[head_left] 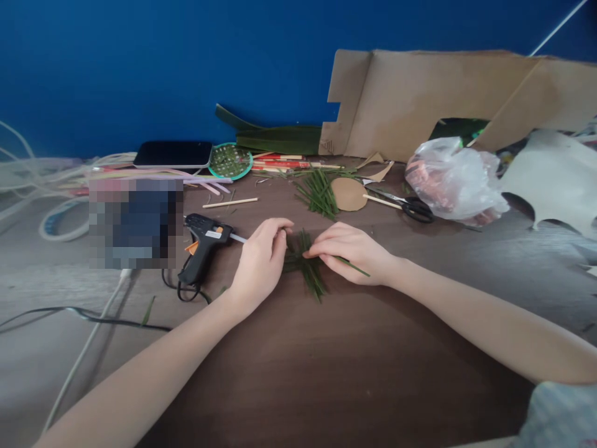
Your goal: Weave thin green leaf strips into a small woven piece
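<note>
Narrow green leaf strips [313,277] lie crossed over one another on the brown table, between my two hands. My left hand [260,261] is closed at the left end of these crossed strips, its fingers curled and partly hiding them. From the right, my right hand [354,252] pinches a single green strip [357,267], whose tail sticks out beneath the fingers. Behind the hands is a loose pile of cut green strips [318,193], next to a round cardboard disc [349,194]. A black glue gun [204,246] lies just left of my left hand, its glue stick pointing toward it.
Black-handled scissors [416,210] and a plastic bag [459,180] lie to the right, before a cardboard box [396,93]. A phone [173,154], a round green-rimmed container [231,160] and a wooden stick [230,203] are at the back left. Cables [86,348] cross the left side.
</note>
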`<state>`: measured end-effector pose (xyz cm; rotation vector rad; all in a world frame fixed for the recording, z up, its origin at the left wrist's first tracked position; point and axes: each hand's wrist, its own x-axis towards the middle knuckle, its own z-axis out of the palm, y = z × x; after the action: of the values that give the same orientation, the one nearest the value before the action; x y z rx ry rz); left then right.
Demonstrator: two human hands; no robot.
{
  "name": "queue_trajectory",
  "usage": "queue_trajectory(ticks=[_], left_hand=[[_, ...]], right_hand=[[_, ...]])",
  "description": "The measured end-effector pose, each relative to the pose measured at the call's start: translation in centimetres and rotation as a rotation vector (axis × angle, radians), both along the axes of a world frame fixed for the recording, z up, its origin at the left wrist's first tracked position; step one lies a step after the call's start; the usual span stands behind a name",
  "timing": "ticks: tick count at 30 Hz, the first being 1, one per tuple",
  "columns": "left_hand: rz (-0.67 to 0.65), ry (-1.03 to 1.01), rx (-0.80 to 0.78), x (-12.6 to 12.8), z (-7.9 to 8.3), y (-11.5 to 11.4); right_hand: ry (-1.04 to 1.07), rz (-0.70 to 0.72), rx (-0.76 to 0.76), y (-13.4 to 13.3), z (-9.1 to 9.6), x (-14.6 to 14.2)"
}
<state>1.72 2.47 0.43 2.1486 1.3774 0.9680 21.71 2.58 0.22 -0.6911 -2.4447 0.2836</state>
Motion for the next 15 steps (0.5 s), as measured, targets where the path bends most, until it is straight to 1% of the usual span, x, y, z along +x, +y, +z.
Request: queue_trajectory(ticks=[3,9,12,15], left_hand=[[-0.026,-0.035,0.0,-0.13,-0.09,-0.06],[-0.171,-0.155,-0.067,-0.29,-0.53,-0.04],[-0.172,-0.192,-0.092,-0.24,-0.49,0.04],[-0.161,-0.188,-0.092,-0.18,-0.21,0.04]], right_hand=[[0.001,0.001,-0.001,0.0,-0.01,-0.01],[0.011,0.002,0.022,-0.01,-0.02,-0.09],[0.012,0.003,0.032,0.0,-0.01,-0.1],[0.016,0.004,0.038,0.0,0.03,-0.09]])
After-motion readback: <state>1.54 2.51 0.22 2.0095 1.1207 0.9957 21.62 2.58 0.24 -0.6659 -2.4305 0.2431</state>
